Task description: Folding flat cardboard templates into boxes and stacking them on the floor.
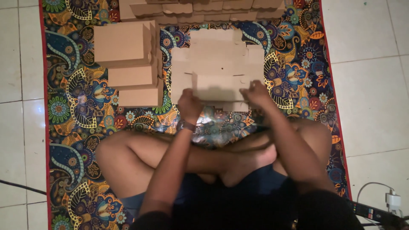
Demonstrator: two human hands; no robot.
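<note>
— Cardboard sheet (217, 64): where does it lie, and who has hold of it?

— Flat on the patterned mat (76, 123), just beyond the person's crossed legs (170, 157). Its near flap (219, 87) is folded up, and both hands are on that flap. The left hand (189, 104) is closed on the flap's left lower corner; the right hand (257, 93) pinches its right end, fingers curled over the edge.

— Anything on the arms?

— One wristband (186, 125), on the left wrist.

— How many boxes are made up?

— Three folded boxes (128, 64) stand in a stepped stack left of the sheet, well apart from the hands. Farther off, along the mat's top edge, runs a row of flat cardboard blanks (204, 10); they overlap and run out of view, so I cannot count them.

— What else is around?

— Pale floor tiles (370, 85) on both sides of the mat. At the near right corner, one white plug with a cord (392, 198) beside a dark power strip (375, 213). At the near left, one dark cable (21, 186) crosses the tiles.

— Does anything stand in the way?

— The raised flap hides the sheet's near edge, and the hands cover the flap's lower corners.
</note>
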